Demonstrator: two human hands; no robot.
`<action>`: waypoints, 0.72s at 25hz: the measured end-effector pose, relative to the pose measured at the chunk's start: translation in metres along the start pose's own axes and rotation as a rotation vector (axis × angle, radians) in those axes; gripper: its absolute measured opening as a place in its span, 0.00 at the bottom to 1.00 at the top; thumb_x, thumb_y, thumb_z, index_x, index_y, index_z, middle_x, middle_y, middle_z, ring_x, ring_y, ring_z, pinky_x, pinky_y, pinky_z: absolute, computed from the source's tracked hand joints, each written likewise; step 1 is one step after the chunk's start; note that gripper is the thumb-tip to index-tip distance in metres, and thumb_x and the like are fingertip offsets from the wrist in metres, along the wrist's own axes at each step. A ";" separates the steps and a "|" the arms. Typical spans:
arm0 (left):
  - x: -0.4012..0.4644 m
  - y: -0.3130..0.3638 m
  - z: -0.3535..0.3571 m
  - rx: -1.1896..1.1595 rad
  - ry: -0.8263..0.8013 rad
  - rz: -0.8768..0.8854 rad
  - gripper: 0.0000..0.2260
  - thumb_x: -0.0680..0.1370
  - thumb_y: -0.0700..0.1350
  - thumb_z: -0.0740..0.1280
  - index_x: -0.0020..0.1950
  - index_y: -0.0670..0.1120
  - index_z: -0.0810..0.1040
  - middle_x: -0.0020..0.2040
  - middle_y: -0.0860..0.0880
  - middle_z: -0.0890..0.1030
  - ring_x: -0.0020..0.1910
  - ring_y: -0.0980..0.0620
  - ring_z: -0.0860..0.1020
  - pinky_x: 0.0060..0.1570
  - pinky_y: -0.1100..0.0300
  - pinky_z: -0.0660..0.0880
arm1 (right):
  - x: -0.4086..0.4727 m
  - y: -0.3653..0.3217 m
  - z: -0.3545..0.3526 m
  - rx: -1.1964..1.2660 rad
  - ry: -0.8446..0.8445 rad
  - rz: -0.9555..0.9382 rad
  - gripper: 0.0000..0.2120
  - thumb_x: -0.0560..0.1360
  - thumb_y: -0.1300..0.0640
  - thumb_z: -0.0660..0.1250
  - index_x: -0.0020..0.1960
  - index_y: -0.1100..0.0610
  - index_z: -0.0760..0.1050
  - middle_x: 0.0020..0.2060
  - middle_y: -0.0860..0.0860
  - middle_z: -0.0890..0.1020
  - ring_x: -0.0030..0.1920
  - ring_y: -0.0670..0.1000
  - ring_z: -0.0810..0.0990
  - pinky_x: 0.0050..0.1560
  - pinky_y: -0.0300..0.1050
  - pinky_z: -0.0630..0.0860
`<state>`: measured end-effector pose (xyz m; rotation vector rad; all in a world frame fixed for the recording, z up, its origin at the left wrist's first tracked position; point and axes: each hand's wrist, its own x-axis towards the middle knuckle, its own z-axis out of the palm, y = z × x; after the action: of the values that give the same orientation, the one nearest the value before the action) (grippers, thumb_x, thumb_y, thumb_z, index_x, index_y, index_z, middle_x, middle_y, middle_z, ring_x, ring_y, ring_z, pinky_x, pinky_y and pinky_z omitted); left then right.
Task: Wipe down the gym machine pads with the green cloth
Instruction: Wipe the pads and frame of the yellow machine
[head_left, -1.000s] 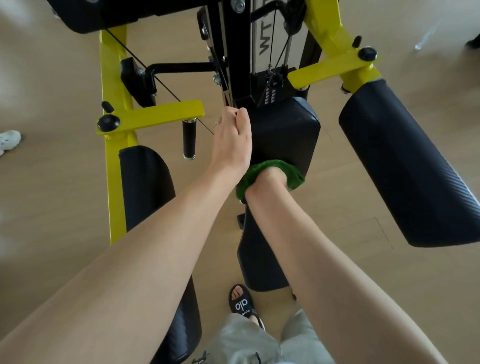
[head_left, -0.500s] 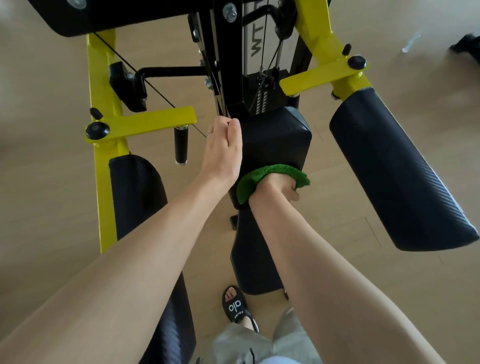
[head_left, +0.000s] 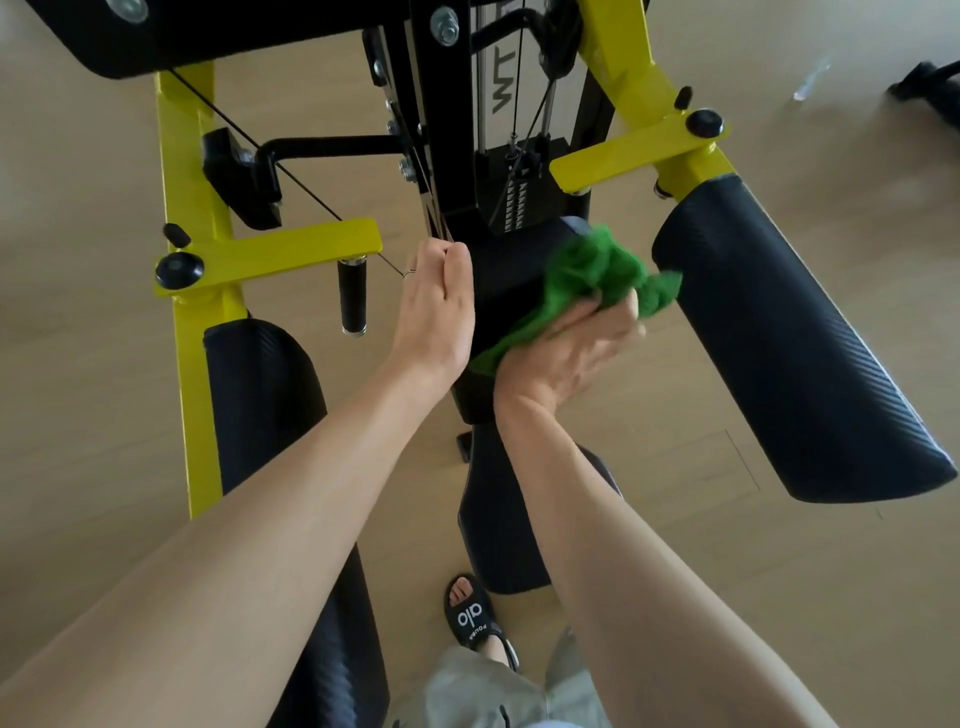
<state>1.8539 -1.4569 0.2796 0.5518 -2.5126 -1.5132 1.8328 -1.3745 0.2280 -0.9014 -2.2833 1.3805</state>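
Observation:
The green cloth (head_left: 597, 280) is bunched in my right hand (head_left: 571, 348), over the right side of the black centre back pad (head_left: 506, 280). My left hand (head_left: 436, 312) rests against that pad's left edge, its fingers curled near the black upright; a ring shows on one finger. Whether it grips anything I cannot tell. Below the back pad lies the black seat pad (head_left: 498, 530), partly hidden by my right forearm. A long black arm pad (head_left: 789, 332) stands to the right, and another black arm pad (head_left: 265, 395) to the left, its lower part under my left forearm.
Yellow frame arms (head_left: 291, 249) with black knobs jut out on both sides, and a black handle grip (head_left: 353, 296) hangs at left. Thin cables run to the weight stack (head_left: 514, 202). My sandalled foot (head_left: 475, 618) stands on the wooden floor.
My right hand has lifted with the cloth from the pad's lower front edge up and to the right, and the cloth is now bunched. The left hand stays at the pad's left edge.

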 end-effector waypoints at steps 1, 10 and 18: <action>0.000 0.000 0.000 -0.003 -0.001 0.002 0.12 0.86 0.49 0.51 0.49 0.44 0.66 0.41 0.54 0.66 0.39 0.58 0.67 0.39 0.76 0.65 | 0.007 0.009 0.004 0.052 -0.028 0.194 0.17 0.85 0.53 0.53 0.73 0.55 0.62 0.66 0.56 0.69 0.49 0.43 0.64 0.47 0.33 0.64; -0.002 -0.001 0.002 -0.037 0.006 -0.026 0.14 0.86 0.51 0.50 0.50 0.44 0.69 0.46 0.50 0.71 0.48 0.53 0.70 0.44 0.68 0.65 | -0.003 -0.037 -0.016 0.052 0.059 -0.441 0.13 0.81 0.52 0.57 0.63 0.55 0.68 0.55 0.57 0.70 0.43 0.55 0.72 0.41 0.46 0.71; -0.003 -0.002 0.004 0.011 0.046 0.038 0.11 0.86 0.49 0.50 0.49 0.46 0.66 0.39 0.55 0.66 0.38 0.58 0.67 0.41 0.74 0.67 | 0.046 0.062 0.012 0.268 -0.174 0.387 0.20 0.80 0.65 0.63 0.72 0.60 0.67 0.68 0.60 0.73 0.65 0.60 0.76 0.66 0.48 0.72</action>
<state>1.8557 -1.4531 0.2763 0.5315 -2.4835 -1.4580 1.8135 -1.3316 0.1664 -1.2161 -2.0390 1.9422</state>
